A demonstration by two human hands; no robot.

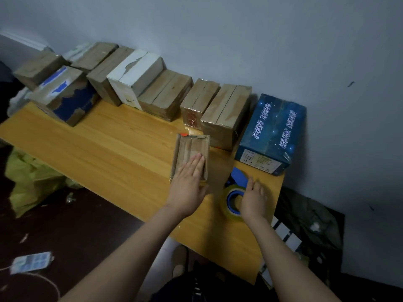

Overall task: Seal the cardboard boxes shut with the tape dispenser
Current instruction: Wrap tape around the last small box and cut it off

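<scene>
A small flat cardboard box (189,149) lies on the wooden table (104,147) near its right end. My left hand (188,184) presses flat on the box's near half, fingers straight. To the right, a blue tape dispenser (236,188) with a roll of clear tape lies on the table. My right hand (254,199) grips the dispenser from the right, fingers curled over its handle and roll. A row of several cardboard boxes (165,94) stands along the wall behind.
A dark blue printed box (272,131) stands at the table's right end against the wall. A blue-patched box (65,94) sits at the left. On the floor lie a yellow-green bag (28,177), a phone (30,261) and dark bags (309,225) at the right.
</scene>
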